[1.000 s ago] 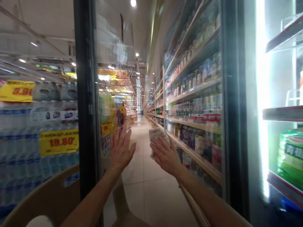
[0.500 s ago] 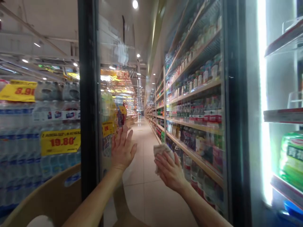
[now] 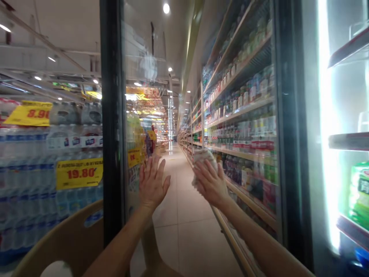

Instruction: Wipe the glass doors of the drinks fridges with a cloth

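My left hand [image 3: 152, 184] lies flat on the glass door [image 3: 176, 246], its fingers spread and nothing in it. To the right, my right hand [image 3: 211, 184] presses a pale, crumpled cloth [image 3: 203, 156] against the same pane. The cloth shows above the fingertips and along the left side of the hand; the rest is under the palm. A whitish smudge or glare [image 3: 148, 67] shows high on the glass. The dark door frame [image 3: 112, 115] borders the pane at left and right.
Lit cooler shelves [image 3: 350, 141] with a green bottle pack [image 3: 359, 196] stand at the right. On the left are stacked water bottles [image 3: 25, 169] with yellow price signs [image 3: 79, 174], and a tan, curved piece with a slot [image 3: 72, 234]. Shelves of drinks and an aisle appear in the glass.
My right hand has moved the cloth upward and slightly right across the glass. My left hand stays flat on the pane. The whole view has shifted slightly.
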A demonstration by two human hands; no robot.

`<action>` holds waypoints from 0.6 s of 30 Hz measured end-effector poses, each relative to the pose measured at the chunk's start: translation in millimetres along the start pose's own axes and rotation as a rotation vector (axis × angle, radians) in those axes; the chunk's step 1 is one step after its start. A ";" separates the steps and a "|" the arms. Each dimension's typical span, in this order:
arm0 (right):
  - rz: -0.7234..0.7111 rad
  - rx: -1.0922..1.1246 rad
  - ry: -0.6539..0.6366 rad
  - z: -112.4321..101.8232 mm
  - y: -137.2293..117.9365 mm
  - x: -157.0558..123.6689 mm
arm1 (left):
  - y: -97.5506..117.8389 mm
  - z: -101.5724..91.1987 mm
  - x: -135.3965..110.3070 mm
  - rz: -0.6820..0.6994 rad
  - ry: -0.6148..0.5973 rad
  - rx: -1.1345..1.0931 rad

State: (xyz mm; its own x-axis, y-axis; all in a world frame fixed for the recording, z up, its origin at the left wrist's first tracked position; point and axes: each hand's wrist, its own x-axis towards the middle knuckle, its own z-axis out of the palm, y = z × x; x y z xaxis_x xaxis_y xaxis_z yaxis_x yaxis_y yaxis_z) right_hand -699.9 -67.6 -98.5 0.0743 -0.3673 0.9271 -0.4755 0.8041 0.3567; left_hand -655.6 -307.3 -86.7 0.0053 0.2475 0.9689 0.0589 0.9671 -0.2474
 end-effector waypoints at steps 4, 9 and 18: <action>0.493 -0.118 0.143 -11.8 64.4 4.7 | 2.7 -2.5 0.3 -0.001 -0.008 0.031; 0.355 -0.081 0.143 -2.5 32.5 35.9 | 2.3 -2.4 0.8 0.029 0.002 0.086; 0.553 -0.137 0.154 -18.3 91.0 25.1 | 1.5 -0.7 0.8 0.018 0.017 0.037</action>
State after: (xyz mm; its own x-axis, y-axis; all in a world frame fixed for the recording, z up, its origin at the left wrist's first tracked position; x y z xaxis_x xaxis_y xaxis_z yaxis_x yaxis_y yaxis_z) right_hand -725.2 4.9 -40.8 -0.0215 0.1879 0.9819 -0.3628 0.9138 -0.1828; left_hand -654.8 -305.7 -86.3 0.0226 0.2643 0.9642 0.0219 0.9641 -0.2648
